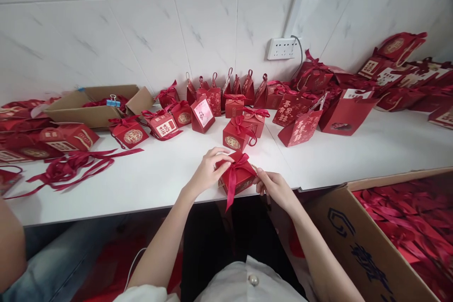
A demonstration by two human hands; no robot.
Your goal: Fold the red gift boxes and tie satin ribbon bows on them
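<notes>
A red gift box [244, 178] with gold print sits at the front edge of the white table, topped by a dark pink ribbon bow [239, 164] whose tail hangs over the box's front. My left hand [209, 170] is at the box's upper left, its thumb and fingers closed on the ribbon by the bow. At the right side of the box, my right hand [273, 188] has thumb and fingers pinched at the corner, near a gold cord; exactly what lies between them is too small to tell. Just behind stands another red box with a bow [235, 134].
Red boxes and bags line the wall side of the table [148, 174]. Loose ribbon [71, 170] and an open carton [88, 118] are on the left. A large carton [348, 226] of red ribboned items stands front right. A person's arm [10, 245] shows at left.
</notes>
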